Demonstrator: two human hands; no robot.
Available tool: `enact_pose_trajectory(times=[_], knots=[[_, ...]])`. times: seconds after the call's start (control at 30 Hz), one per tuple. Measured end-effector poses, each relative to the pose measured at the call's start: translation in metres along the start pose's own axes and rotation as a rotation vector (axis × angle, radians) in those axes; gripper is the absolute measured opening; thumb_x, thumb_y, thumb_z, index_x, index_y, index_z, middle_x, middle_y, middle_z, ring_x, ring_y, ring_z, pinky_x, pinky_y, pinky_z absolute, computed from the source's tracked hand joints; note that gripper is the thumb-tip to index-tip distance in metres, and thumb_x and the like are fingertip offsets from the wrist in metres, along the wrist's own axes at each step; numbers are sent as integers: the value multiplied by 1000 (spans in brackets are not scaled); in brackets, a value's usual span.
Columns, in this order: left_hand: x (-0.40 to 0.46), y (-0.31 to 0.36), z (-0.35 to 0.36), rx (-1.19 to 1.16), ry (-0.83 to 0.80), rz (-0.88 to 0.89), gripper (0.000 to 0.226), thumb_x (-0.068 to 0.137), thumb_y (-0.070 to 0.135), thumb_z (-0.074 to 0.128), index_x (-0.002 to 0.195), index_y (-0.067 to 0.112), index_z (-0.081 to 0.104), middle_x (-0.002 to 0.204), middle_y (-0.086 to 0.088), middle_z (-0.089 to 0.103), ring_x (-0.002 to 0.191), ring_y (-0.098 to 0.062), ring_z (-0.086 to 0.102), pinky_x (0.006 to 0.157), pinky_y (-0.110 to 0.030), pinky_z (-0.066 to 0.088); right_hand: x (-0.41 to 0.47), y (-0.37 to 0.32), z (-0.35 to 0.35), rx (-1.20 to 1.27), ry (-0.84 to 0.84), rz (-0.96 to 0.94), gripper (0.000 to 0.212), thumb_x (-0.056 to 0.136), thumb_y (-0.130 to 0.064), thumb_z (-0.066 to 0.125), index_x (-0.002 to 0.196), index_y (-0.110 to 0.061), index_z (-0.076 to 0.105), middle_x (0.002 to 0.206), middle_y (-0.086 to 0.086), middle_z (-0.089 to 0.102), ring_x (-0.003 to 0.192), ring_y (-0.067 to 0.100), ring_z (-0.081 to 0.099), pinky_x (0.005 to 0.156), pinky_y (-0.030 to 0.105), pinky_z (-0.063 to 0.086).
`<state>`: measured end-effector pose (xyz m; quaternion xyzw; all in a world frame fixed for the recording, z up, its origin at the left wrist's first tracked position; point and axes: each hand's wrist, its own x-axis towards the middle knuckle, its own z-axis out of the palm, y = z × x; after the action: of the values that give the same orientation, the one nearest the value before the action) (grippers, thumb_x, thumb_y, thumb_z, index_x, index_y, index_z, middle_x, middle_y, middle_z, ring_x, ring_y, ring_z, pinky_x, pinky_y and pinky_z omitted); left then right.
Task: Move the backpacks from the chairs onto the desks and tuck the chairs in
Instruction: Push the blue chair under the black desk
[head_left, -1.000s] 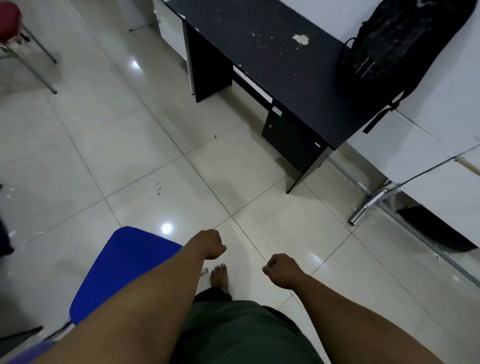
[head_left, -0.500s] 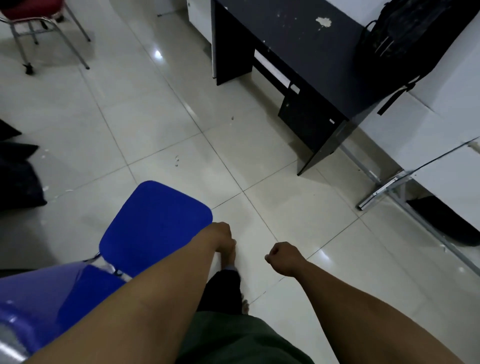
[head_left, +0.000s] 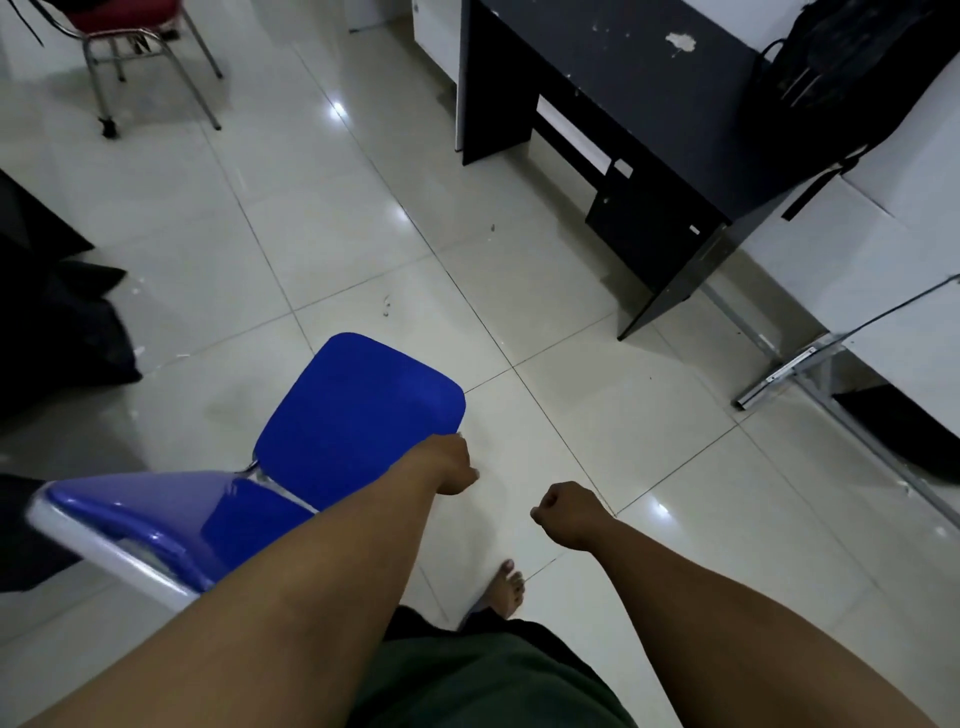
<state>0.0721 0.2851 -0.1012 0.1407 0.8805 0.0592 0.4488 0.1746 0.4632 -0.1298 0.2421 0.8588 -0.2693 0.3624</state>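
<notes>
Evidently, in the head view, the backpack step for this station looked finished — a black backpack (head_left: 852, 67) lay on the dark desk (head_left: 639, 98) at upper right, propped against the white wall, one strap hanging off the desk's edge. What remained, I judged, was tucking in the blue chair (head_left: 358, 415), which stood on the tiled floor (head_left: 597, 415) well apart from the desk, its seat bare and its backrest nearest the person.

Both arms reached forward and down. The left hand (head_left: 452, 465) was curled into a loose fist at the seat's near right corner; whether it touched the seat or merely hovered over it could not be told. The right hand (head_left: 563, 512) was likewise balled up, holding nothing, over open floor just beside the chair. A bare foot (head_left: 506, 587) showed below it.

The next move probably called for a hold on the seat edge or backrest, then a push across the tiles toward the desk's opening — angled to clear the desk's side panel.

A red chair (head_left: 130, 31) stood at upper left.
</notes>
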Motion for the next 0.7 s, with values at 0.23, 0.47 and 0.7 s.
enact_pose_trajectory(times=[0.23,0.47,0.7], knots=[[-35,-69,4,-2,11,76,40,99,37,49,128,10,55,130,-7,56,116,-23,54,97,-32,46,-31,-50,64,70,51,43,30,92,-28,57,103,-2,68,106,13,70,102,29,65,81,31,51],[-71,-163,22,94,-40,116,40,100,38,48,126,9,55,129,-9,56,116,-25,54,99,-35,45,-78,-121,164,158,18,32,33,92,-33,59,110,-6,67,117,9,68,109,26,61,78,23,42],[-94,-217,47,9,45,170,29,96,32,53,112,10,63,114,-10,64,103,-26,60,88,-37,50,-105,-171,202,277,-9,-43,22,77,-32,76,95,-23,65,97,-1,67,87,17,61,70,25,47]])
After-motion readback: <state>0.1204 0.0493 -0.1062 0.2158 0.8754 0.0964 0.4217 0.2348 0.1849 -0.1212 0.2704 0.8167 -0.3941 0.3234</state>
